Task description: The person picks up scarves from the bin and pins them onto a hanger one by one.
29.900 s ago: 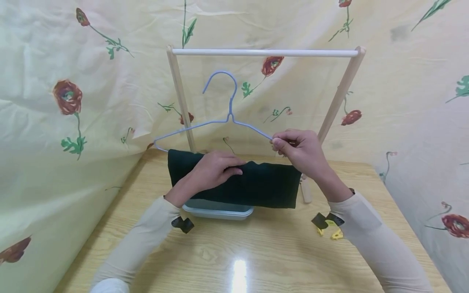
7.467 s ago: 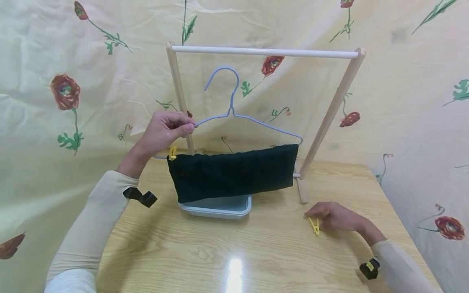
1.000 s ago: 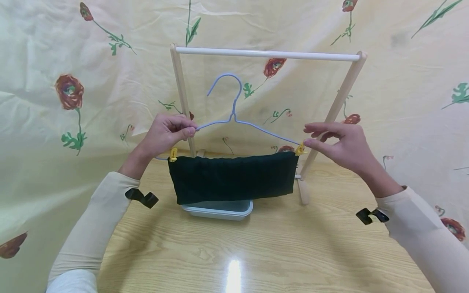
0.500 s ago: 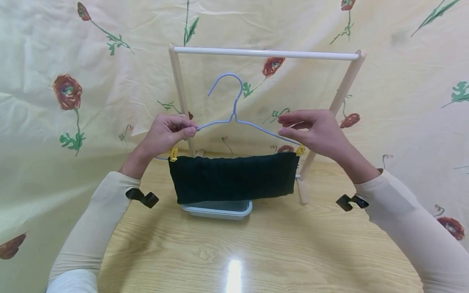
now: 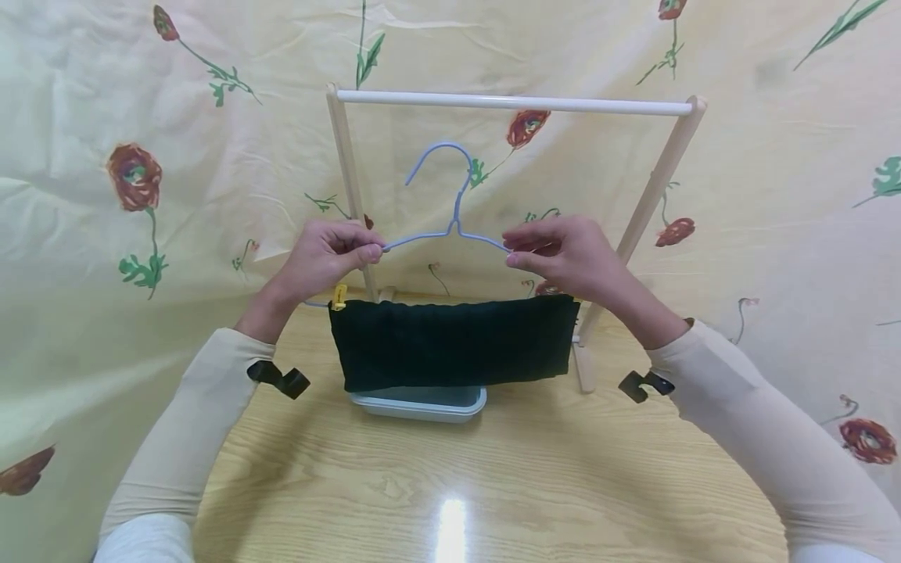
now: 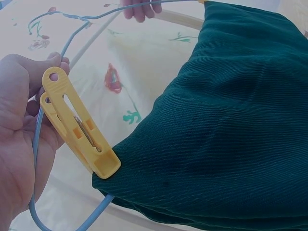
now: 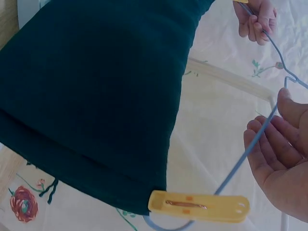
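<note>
My left hand (image 5: 327,254) pinches one shoulder of a blue wire clothes hanger (image 5: 457,207) and holds it up. Over the hanger's lower bar hangs a folded dark green cloth (image 5: 454,340), which looks almost black from above. A yellow clothespin (image 6: 82,125) clips its left end to the bar. Another clothespin (image 7: 199,206) grips the right end, mostly hidden behind my right hand in the head view. My right hand (image 5: 563,250) is at the hanger's other shoulder, the wire passing between thumb and fingers, which stand apart in the right wrist view.
Behind the hanger stands a wooden rack with a white top rail (image 5: 514,102), higher than the hook. A pale blue plastic tub (image 5: 422,410) sits on the wood-grain table (image 5: 394,469), partly covered by the cloth in this view. Flower-printed fabric (image 5: 211,156) encloses the back and sides.
Earlier, the left clothespin was put on, then the right one, picked up from the table. In the last second my right hand left that clothespin and moved left along the hanger's shoulder.
</note>
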`<state>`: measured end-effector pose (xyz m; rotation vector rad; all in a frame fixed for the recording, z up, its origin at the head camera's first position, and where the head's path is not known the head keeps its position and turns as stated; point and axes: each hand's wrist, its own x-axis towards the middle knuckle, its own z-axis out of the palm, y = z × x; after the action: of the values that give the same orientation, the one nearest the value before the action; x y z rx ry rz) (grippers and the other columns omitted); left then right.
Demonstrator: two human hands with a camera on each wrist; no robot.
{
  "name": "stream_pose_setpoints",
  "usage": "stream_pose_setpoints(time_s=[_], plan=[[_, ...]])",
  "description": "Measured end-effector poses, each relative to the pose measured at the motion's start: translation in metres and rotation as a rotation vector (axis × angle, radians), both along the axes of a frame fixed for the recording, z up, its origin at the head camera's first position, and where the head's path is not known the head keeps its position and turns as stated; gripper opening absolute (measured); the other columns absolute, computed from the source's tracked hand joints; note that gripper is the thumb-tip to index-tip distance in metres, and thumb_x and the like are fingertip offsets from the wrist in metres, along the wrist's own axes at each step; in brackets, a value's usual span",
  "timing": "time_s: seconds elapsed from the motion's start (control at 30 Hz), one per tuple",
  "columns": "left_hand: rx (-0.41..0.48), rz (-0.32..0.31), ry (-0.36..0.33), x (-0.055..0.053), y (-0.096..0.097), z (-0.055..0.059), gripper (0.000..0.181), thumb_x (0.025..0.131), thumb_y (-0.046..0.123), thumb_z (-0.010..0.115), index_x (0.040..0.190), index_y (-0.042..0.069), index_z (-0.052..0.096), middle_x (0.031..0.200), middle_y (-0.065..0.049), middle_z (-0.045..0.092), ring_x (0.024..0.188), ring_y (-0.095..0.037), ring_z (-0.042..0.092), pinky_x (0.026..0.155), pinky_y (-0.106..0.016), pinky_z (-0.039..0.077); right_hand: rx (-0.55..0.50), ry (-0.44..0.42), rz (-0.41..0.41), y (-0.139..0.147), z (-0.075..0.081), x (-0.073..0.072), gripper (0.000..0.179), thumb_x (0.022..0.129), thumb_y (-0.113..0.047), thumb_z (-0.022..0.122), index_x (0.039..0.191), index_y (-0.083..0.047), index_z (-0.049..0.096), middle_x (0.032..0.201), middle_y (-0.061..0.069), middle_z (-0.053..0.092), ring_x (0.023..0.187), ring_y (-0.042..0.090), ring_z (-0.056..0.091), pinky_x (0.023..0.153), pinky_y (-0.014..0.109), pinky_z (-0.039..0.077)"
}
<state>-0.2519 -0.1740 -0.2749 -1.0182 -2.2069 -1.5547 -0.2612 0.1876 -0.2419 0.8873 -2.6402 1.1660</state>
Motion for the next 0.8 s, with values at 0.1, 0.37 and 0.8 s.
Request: stream_pose_setpoints(time_s=[0.1, 0.37, 0.8], plan=[[0.000, 0.001, -0.010, 0.000, 0.000, 0.000, 0.011, 0.093, -0.011, 0.066, 0.101, -0.013, 0.073, 0.086, 0.004, 0.070, 0.069, -0.015, 0.058, 0.065, -0.020, 0.053, 0.004, -0.010, -0.002, -0.002, -0.002, -0.001, 0.029, 0.091, -0.012, 0.078, 0.120, -0.006, 0.075, 0.106, 0.012, 0.077, 0.090, 0.026, 0.075, 0.067, 0.024, 0.059], [0.001, -0.010, -0.002, -0.002, 0.001, -0.001, 0.011, 0.093, -0.012, 0.065, 0.101, -0.013, 0.073, 0.085, 0.003, 0.069, 0.070, -0.014, 0.058, 0.064, -0.021, 0.053, 0.039, -0.011, -0.043, -0.001, -0.006, -0.002, 0.023, 0.093, -0.011, 0.076, 0.115, -0.006, 0.078, 0.101, 0.011, 0.075, 0.086, 0.025, 0.066, 0.065, 0.024, 0.057], [-0.073, 0.040, 0.044, -0.003, 0.004, 0.000, 0.011, 0.093, -0.007, 0.068, 0.101, -0.007, 0.076, 0.084, -0.004, 0.066, 0.066, -0.016, 0.051, 0.057, -0.020, 0.044, -0.082, 0.001, -0.082, -0.002, -0.013, 0.001, 0.016, 0.096, -0.014, 0.072, 0.107, -0.003, 0.078, 0.100, 0.012, 0.072, 0.081, 0.025, 0.061, 0.059, 0.026, 0.056]])
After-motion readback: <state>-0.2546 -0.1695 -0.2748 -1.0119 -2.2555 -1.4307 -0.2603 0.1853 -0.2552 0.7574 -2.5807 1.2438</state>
